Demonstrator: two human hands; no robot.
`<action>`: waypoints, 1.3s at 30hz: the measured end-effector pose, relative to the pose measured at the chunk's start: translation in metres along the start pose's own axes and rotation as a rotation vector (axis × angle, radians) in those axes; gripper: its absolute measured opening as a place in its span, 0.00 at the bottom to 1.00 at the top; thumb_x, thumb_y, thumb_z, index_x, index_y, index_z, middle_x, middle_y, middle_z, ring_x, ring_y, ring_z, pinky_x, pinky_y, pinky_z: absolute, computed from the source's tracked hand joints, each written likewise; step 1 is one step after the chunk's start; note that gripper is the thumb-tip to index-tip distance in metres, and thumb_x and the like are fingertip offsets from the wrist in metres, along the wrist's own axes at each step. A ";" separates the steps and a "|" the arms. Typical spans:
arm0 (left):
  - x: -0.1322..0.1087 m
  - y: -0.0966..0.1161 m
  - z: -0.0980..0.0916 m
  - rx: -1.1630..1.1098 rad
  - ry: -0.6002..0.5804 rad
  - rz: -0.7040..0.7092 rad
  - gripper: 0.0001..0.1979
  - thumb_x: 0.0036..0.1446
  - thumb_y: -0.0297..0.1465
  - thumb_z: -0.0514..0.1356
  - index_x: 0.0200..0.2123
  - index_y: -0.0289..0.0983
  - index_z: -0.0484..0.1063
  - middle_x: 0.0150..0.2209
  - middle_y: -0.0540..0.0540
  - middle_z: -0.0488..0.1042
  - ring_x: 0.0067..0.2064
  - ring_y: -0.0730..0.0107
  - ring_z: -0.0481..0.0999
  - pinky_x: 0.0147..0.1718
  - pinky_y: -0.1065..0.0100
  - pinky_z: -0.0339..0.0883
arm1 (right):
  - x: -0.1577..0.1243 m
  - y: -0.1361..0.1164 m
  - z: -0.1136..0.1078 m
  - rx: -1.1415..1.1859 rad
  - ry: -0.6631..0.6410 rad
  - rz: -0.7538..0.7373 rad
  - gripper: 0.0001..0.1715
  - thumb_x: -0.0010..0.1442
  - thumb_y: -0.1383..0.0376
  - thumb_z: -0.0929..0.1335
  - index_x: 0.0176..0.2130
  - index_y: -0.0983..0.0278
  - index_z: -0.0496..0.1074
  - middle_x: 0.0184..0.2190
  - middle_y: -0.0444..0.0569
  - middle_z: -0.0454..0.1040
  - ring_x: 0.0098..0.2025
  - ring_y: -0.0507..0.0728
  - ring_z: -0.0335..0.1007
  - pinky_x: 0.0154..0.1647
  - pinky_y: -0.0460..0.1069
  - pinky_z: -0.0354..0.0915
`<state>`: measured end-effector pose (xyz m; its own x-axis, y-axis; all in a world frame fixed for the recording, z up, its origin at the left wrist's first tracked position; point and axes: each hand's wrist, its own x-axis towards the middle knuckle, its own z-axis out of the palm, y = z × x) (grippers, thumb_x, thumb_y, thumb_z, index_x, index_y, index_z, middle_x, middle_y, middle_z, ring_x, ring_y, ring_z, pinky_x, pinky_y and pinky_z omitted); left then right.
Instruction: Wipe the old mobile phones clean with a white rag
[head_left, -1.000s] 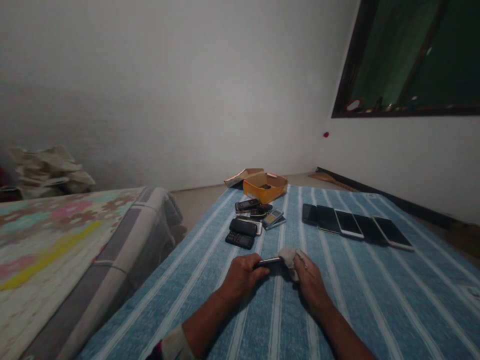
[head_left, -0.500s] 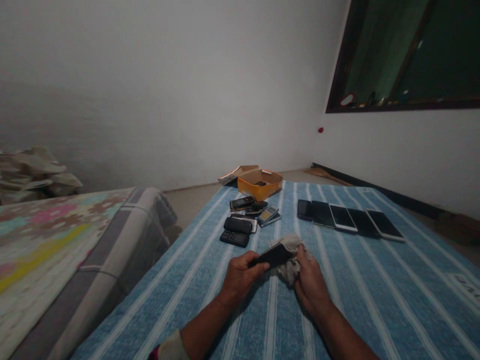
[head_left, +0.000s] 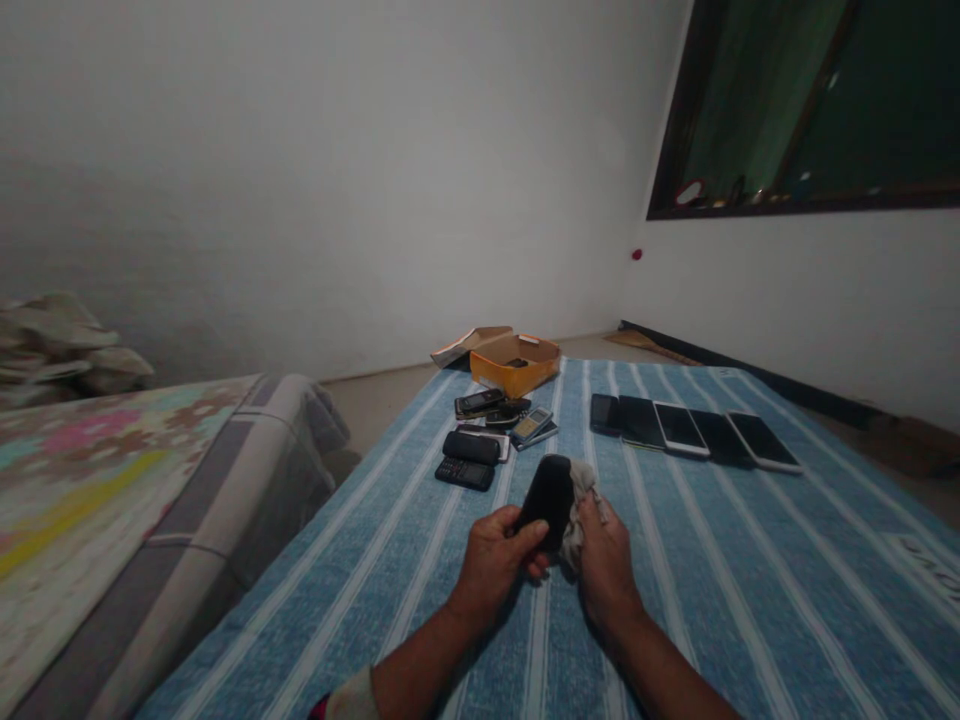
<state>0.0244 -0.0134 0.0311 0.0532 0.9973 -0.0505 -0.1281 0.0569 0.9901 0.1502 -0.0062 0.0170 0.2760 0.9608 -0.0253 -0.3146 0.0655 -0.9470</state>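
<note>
A black smartphone (head_left: pixel 549 498) is held tilted up above the striped cloth, gripped at its lower left by my left hand (head_left: pixel 501 552), thumb across its front. My right hand (head_left: pixel 604 560) is closed on a crumpled pale rag (head_left: pixel 580 505), which presses along the phone's right edge. Beyond my left hand lies a loose group of older phones, among them a black keypad phone (head_left: pixel 465 473), a black rounded phone or case (head_left: pixel 472 446) and a silver keypad phone (head_left: pixel 532 426).
Several smartphones lie in a row at the right, including a white-framed one (head_left: pixel 763 442). An orange box (head_left: pixel 517 378) with its flap up stands at the far end of the blue striped cloth (head_left: pixel 315 620). A covered bed (head_left: pixel 187 480) is at the left, across a gap.
My left hand has turned the phone more upright, its far end swinging up and left. The rag has gone from the phone's far end to its right edge.
</note>
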 end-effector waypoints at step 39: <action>0.023 0.000 -0.031 0.634 0.018 0.558 0.09 0.48 0.32 0.64 0.35 0.44 0.79 0.43 0.44 0.81 0.47 0.52 0.78 0.51 0.59 0.69 | 0.034 -0.023 -0.042 0.223 -0.503 0.318 0.24 0.44 0.52 0.78 0.33 0.68 0.76 0.27 0.50 0.79 0.30 0.57 0.76 0.37 0.50 0.68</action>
<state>-0.0050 0.0111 0.0255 0.1308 0.8726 0.4706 0.4498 -0.4753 0.7562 0.2053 0.0141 0.0242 -0.3052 0.9481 -0.0896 -0.5073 -0.2414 -0.8273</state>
